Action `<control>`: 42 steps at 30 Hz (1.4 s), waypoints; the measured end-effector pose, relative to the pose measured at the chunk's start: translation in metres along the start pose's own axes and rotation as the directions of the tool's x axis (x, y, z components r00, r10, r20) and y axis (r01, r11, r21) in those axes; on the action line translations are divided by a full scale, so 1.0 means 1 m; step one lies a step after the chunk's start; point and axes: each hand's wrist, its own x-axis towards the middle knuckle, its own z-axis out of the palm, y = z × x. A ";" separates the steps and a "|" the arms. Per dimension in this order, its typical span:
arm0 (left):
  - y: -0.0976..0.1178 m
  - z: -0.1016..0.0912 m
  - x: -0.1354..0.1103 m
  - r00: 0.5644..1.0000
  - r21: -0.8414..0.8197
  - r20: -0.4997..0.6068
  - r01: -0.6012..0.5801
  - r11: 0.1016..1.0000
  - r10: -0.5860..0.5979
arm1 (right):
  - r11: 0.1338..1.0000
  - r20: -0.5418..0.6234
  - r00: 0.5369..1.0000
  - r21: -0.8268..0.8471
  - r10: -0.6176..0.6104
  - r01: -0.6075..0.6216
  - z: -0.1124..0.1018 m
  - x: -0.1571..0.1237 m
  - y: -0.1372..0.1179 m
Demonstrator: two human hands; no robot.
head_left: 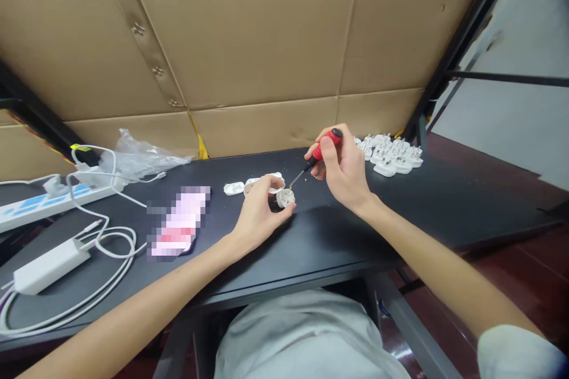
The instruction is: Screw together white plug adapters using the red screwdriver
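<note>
My left hand (262,207) is closed around a small round part with a white face (287,197) and a black side, held just above the table. My right hand (344,168) grips a screwdriver (320,149) with a red and black handle. Its thin metal shaft slants down to the left, and the tip meets the rim of the white face or lies very close to it. A small brass-coloured bit shows at the tip, too small to name. Just beyond my left hand lie white plastic pieces (233,188), partly hidden by my fingers.
White plug-like pieces (393,153) are heaped at the back right. A phone-like item (182,222), blurred out, lies left on the black table (320,242). Farther left are a power strip (57,201), a white adapter (51,266) with looped cables and a clear plastic bag (137,156). Cardboard (267,29) walls the back.
</note>
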 end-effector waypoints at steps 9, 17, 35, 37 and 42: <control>0.002 -0.004 0.000 0.997 0.101 -0.037 -0.061 0.993 0.065 | 1.000 -0.020 1.000 -0.002 0.009 -0.009 0.001 -0.002 -0.006; 0.006 -0.005 0.000 0.985 0.109 -0.120 -0.114 0.988 0.127 | 1.000 -0.061 0.998 -0.005 0.000 0.000 0.001 -0.003 -0.009; 0.006 -0.004 0.000 0.980 0.108 -0.125 -0.141 0.984 0.154 | 0.998 -0.043 0.999 0.057 0.007 -0.005 0.001 -0.003 -0.007; 0.006 -0.004 0.000 0.980 0.103 -0.126 -0.141 0.985 0.153 | 0.998 -0.038 0.999 0.070 0.009 -0.007 0.001 -0.003 -0.007; 0.006 -0.005 0.001 0.978 0.106 -0.132 -0.148 0.983 0.162 | 0.999 -0.040 0.999 0.052 0.018 -0.016 0.000 -0.003 -0.007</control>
